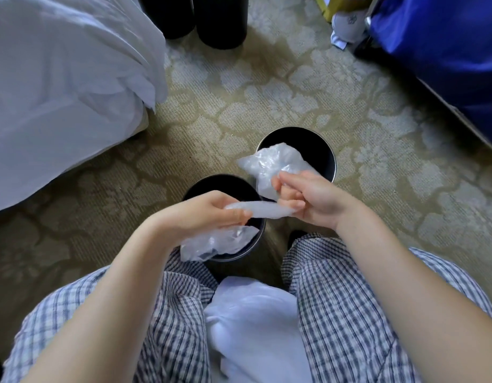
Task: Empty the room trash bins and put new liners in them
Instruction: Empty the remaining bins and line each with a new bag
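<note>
Liner (256, 212) pinched taut btwn fingers (238, 215) of left hand (203, 214) & right hand (315, 201), above near bin (233, 257).

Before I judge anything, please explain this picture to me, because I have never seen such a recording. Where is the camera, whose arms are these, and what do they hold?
There is no machine here, only a person. The single picture comes from a camera worn on the head, looking forward and down, so the two arms are the wearer's own. The left hand and the right hand both grip a clear plastic liner, which runs twisted between them. Under the hands, the near bin and the far bin stand open on the patterned carpet. Neither seems to have a liner fitted yet. Two more black bins stand farther off. White bedding is on the left and a blue bag on the right. A white cloth lies between the checked trouser legs.
</note>
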{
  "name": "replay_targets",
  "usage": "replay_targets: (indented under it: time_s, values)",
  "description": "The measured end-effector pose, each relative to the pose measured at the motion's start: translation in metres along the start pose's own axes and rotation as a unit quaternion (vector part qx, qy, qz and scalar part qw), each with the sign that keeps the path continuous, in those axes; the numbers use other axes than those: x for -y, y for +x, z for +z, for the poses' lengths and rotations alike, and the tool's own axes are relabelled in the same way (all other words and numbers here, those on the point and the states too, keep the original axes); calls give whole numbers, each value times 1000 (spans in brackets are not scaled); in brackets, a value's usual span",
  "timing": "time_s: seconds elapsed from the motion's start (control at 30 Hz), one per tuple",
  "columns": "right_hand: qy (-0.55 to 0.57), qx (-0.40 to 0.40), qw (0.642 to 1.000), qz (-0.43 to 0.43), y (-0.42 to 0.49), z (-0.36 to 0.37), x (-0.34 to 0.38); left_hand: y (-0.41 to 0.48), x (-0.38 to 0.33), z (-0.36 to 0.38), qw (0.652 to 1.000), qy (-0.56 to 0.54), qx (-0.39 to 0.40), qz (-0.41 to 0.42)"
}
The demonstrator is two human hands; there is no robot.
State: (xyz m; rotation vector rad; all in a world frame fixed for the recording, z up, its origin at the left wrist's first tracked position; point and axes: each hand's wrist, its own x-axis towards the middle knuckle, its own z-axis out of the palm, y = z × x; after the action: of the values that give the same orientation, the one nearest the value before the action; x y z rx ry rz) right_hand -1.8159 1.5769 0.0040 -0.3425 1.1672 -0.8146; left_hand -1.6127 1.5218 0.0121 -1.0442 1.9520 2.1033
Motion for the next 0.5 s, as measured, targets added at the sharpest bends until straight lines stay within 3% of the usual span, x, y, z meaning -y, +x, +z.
replay_targets:
  time_s: [0.17,0.37,0.43,0.5]
  values:
    - [-236,115,964,28,-11,-4,6,-11,-5,-11,999,-36,4,-5]
    - [-444,121,887,43,-10,7,-4,8,3,-3,981,107,-145,-68]
    - [-520,129,844,38,-10,11,-7,13,6,4,971,154,-181,-26]
    - [-567,144,811,30,-11,14,-7,14,6,11,934,284,-203,80]
